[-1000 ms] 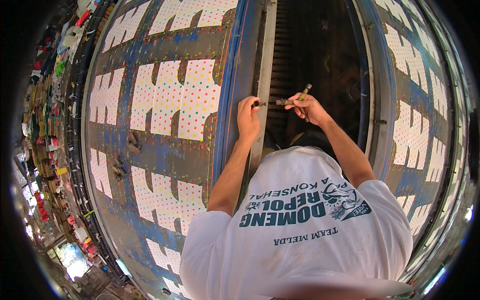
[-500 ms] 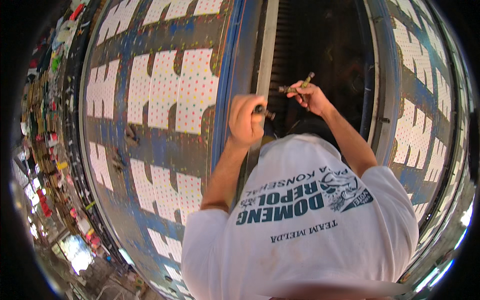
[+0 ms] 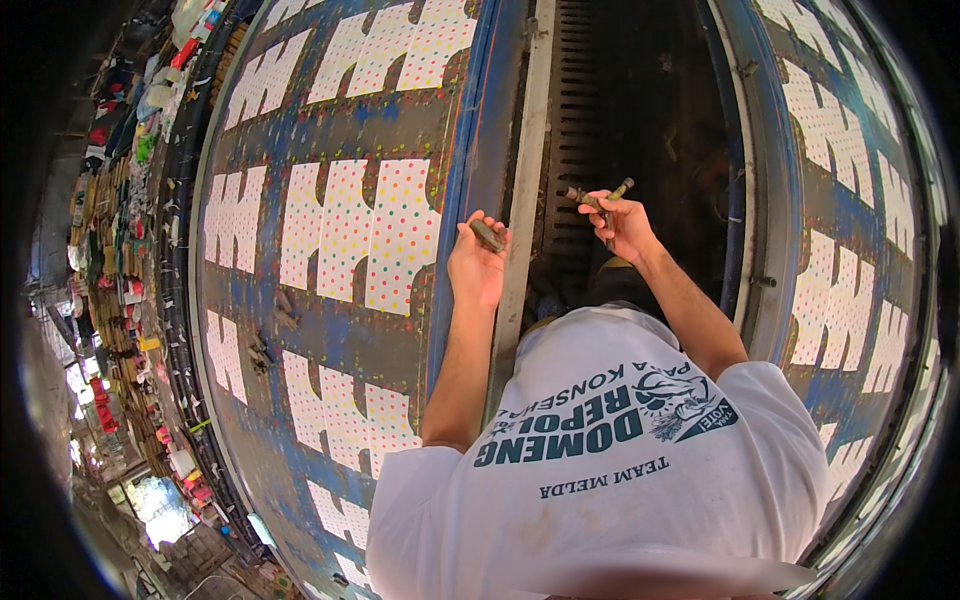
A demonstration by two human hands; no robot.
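My left hand (image 3: 478,268) is turned palm up above the inner edge of the left table. Its fingers curl around a short, stubby brown piece (image 3: 487,236) lying across their tips; the exact kind cannot be made out. Over the dark gap, my right hand (image 3: 628,228) pinches a couple of short, rod-like dark pieces (image 3: 583,197), one with a yellowish-green end (image 3: 621,188). The left table (image 3: 350,130) carries rows of white cut panels with coloured dots (image 3: 405,240). Similar small dark pieces (image 3: 262,357) lie between those rows.
A pale metal rail (image 3: 527,165) runs along the left table's inner side, beside a slotted strip (image 3: 578,110). Across the gap, a right table (image 3: 790,170) bears more dotted panels (image 3: 830,310). Piled coloured cloth and stacked material (image 3: 110,215) line the far left.
My left hand has turned from a fist, knuckles up, to palm up, moving slightly down and left. My right hand is slightly lower, still gripping its pieces. The view has shifted a little.
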